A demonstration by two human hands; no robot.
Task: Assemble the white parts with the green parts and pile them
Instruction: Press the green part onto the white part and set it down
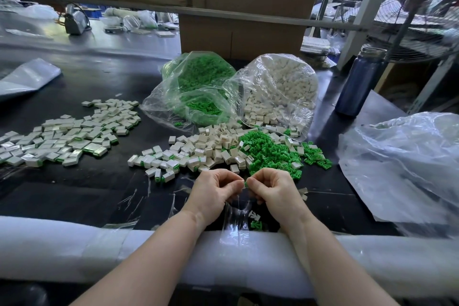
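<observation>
Currently on the dark worktable [104, 189], largest first: a clear bag of white parts [278, 87] at the back, lying open toward the person, with a clear bag of green parts [196, 82] touching it on its left; a wide spread of assembled pieces [64, 136], white with green edges, far to the left; a loose heap of white parts [211, 144] in the middle, running into a loose heap of green parts [270, 154] on its right; a smaller scatter of assembled pieces [159, 161] just left of that heap. Nearest the table edge, the left hand [213, 191] and right hand [275, 191] meet fingertip to fingertip, fingers curled tight. A sliver of a green part [246, 183] shows in the right hand's pinch; whatever the left hand pinches is hidden, presumably a white part. Step judged: pressing one pair together. Next move calls for a straight, aligned push until seated, then setting the piece down with the finished ones at left.
</observation>
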